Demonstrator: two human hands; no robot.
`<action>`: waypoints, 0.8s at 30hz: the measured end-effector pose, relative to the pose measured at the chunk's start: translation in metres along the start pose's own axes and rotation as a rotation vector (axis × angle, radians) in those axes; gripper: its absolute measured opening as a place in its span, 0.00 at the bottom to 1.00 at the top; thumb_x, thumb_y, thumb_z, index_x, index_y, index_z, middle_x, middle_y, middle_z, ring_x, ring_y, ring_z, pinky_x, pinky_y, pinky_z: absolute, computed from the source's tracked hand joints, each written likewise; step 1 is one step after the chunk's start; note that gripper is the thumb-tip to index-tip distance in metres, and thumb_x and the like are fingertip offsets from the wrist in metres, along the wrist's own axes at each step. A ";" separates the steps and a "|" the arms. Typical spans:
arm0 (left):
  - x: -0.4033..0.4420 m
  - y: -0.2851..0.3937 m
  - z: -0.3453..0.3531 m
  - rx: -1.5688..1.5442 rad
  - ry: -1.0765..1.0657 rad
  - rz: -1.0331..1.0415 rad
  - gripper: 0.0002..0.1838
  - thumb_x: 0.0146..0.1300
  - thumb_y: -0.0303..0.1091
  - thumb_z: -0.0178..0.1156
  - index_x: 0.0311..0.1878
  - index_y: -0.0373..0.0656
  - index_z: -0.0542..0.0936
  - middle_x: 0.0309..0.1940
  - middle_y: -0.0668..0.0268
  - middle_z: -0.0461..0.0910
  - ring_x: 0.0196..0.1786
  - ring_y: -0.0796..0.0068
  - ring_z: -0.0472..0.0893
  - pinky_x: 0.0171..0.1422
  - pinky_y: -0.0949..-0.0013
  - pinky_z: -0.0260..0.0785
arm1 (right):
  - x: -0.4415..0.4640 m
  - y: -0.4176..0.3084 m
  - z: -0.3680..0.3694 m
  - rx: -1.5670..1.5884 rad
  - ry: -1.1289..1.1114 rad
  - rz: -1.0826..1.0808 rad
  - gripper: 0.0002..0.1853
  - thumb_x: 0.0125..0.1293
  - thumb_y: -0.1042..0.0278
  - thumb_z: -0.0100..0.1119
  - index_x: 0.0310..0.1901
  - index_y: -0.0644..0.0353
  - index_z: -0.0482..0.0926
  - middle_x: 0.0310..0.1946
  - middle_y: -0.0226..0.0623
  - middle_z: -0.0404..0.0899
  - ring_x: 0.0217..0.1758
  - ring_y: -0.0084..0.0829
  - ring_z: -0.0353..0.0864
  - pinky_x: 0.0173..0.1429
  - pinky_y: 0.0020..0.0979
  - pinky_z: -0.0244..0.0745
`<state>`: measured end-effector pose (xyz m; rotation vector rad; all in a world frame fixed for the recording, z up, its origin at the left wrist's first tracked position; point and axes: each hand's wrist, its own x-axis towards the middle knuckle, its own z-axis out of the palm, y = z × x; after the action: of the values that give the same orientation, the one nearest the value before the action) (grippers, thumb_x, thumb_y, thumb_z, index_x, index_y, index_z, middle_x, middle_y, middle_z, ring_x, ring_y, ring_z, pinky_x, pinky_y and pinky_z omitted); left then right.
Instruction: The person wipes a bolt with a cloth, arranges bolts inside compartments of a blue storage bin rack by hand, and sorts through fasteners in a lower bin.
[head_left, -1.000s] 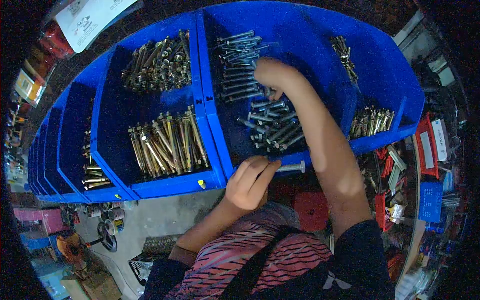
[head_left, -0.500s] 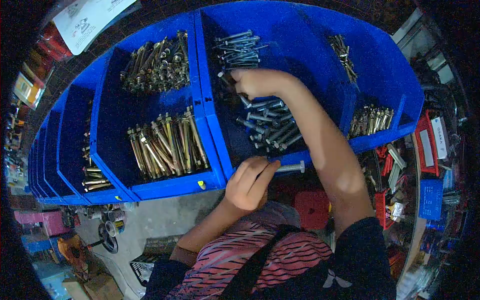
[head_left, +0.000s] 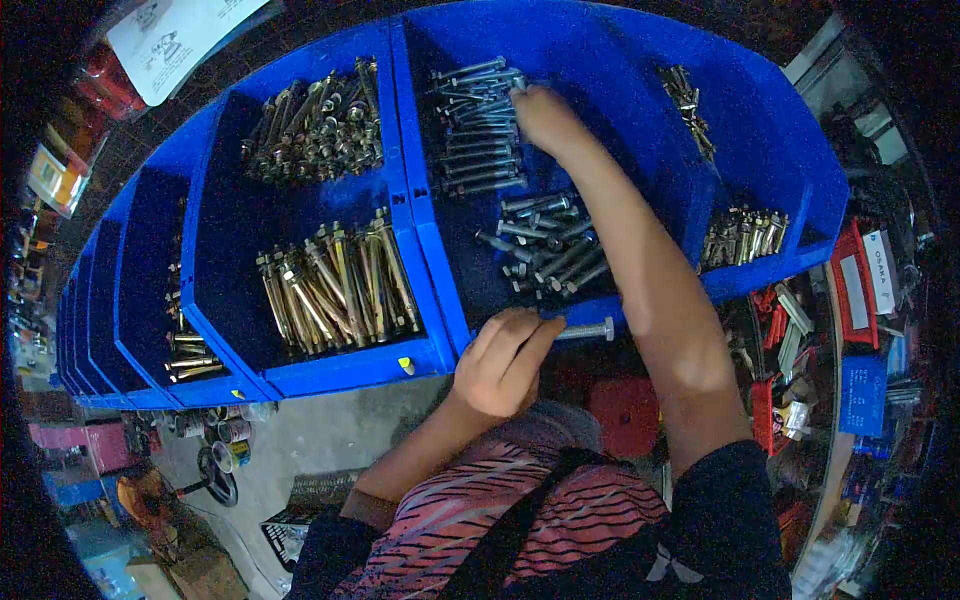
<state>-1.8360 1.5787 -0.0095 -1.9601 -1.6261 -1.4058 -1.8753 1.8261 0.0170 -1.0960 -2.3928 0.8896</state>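
Note:
Between the fingers of my left hand [head_left: 503, 362] is a silver bolt [head_left: 588, 331], its head pointing right, in front of the blue bin's front edge. My right hand [head_left: 543, 117] reaches into the blue bin [head_left: 600, 100], its fingers at the right end of the upper pile of silver bolts [head_left: 478, 90]. The fingertips are partly hidden, and I cannot make out what they hold. Below that pile several bolts lie side by side in a row [head_left: 482, 165]. A looser heap of silver bolts [head_left: 550, 245] lies nearer the front of the same bin.
Brass-coloured anchor bolts [head_left: 340, 285] fill the bin to the left, with more behind [head_left: 320, 125]. Small fasteners [head_left: 745, 238] lie in the right compartment. Red trays [head_left: 853, 290] and a blue box [head_left: 862, 395] stand at the right. A red stool [head_left: 625, 415] is below.
My right hand has moved from the row of bolts up and right to the upper pile. The row it covered now shows. My left hand still holds its bolt.

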 end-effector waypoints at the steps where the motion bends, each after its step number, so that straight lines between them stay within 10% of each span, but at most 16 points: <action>1: -0.001 -0.001 0.001 0.001 0.011 0.005 0.20 0.33 0.22 0.51 0.36 0.31 0.74 0.29 0.55 0.70 0.34 0.60 0.72 0.40 0.66 0.68 | 0.000 -0.001 0.001 -0.006 -0.023 0.015 0.20 0.60 0.56 0.38 0.31 0.69 0.71 0.25 0.52 0.72 0.30 0.43 0.73 0.35 0.42 0.64; 24: 0.001 0.002 0.000 0.019 0.000 -0.010 0.17 0.35 0.20 0.50 0.35 0.34 0.75 0.29 0.55 0.70 0.33 0.60 0.73 0.39 0.67 0.69 | -0.018 -0.007 -0.003 -0.161 0.107 -0.311 0.18 0.59 0.56 0.41 0.31 0.65 0.71 0.28 0.51 0.73 0.34 0.50 0.72 0.38 0.44 0.65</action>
<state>-1.8347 1.5788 -0.0077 -1.9437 -1.6456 -1.3885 -1.8664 1.8102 0.0234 -0.7712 -2.4862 0.5294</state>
